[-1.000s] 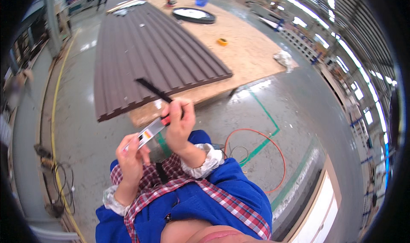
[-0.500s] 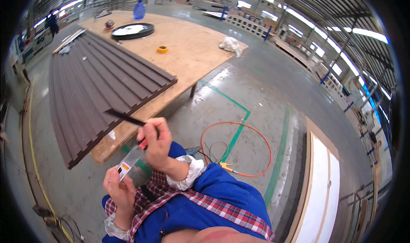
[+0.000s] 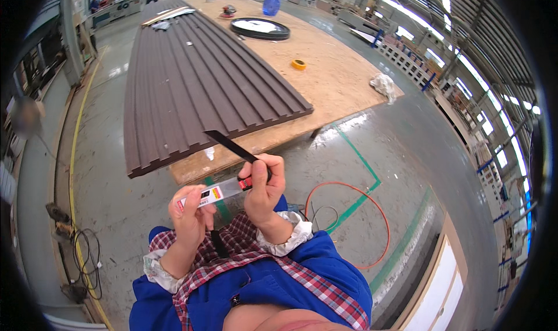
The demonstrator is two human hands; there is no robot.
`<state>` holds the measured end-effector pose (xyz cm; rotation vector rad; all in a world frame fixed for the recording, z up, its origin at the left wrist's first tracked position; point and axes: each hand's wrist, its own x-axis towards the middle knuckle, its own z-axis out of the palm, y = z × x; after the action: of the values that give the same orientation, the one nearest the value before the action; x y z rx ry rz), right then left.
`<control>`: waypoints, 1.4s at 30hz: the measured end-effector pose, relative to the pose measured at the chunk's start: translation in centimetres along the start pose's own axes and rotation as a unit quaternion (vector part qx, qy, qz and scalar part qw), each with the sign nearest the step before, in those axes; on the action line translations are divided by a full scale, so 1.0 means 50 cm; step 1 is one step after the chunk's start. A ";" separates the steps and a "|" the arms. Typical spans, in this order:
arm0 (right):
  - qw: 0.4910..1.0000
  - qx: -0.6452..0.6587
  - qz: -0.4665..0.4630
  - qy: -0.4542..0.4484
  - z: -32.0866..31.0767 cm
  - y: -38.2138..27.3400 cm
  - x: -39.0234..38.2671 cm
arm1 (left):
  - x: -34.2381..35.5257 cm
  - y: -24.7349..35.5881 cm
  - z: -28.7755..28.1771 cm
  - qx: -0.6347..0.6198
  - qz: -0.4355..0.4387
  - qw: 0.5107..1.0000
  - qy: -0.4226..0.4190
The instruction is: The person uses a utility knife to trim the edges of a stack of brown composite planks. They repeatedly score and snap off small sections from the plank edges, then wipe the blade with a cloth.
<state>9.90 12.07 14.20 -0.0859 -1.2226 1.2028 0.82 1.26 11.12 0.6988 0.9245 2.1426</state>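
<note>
The grey shop floor (image 3: pixel 343 142) spreads out around everything here, and on it stands the big plywood-topped table (image 3: pixel 337 69), its near edge just beyond the person's hands. Along the table's left side lies a long, dark brown ribbed panel (image 3: pixel 203 87), its near end showing a toothed edge. To the right, an orange-red hose (image 3: pixel 387 220) makes a loose loop on the floor. Toward the table's far end I can see a round, shallow, black-rimmed piece (image 3: pixel 261 36) lying flat, a white surface filling its middle; whether that is a bottom or something lying in it, I cannot tell. Just behind it stands a blue see-through bottle (image 3: pixel 271 5), upright, too far off for me to make out any contents. A crumpled white bundle (image 3: pixel 383 86) sits at the table's right corner. The left hand (image 3: pixel 190 217) pinches the labelled end of a slim clear plastic case (image 3: pixel 231 187), which slants up between the two hands, in front of the table's near edge. The right hand (image 3: pixel 264 188) is closed, thumb against fingers, on the lower end of a flat black strip (image 3: pixel 229 147) that juts up and leftward. A yellow ring (image 3: pixel 299 65) lies on the plywood. Smallest is a red piece (image 3: pixel 246 183) at the case's right end; whether it sits inside is unclear.
</note>
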 end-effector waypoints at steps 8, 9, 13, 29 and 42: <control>0.995 0.014 -0.039 0.088 0.020 0.001 0.009 | -0.014 -0.016 0.031 0.004 0.068 0.998 -0.017; 0.994 0.036 -0.019 0.100 0.018 0.004 0.013 | -0.020 -0.026 0.042 -0.003 0.067 0.998 -0.012; 0.991 0.092 -0.015 0.101 -0.004 -0.001 0.020 | -0.008 -0.021 0.061 0.021 0.069 0.997 -0.019; 0.996 0.070 -0.003 0.059 -0.044 0.012 0.053 | 0.017 -0.018 0.088 0.123 -0.036 0.978 -0.167; 0.884 -0.383 0.065 0.261 -0.533 0.153 0.652 | 0.062 0.204 -0.086 0.201 0.311 0.922 0.113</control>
<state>20.06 53.23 20.01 -1.0303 -1.1414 0.6654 -7.91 -3.29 17.03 1.0743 1.4414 2.6553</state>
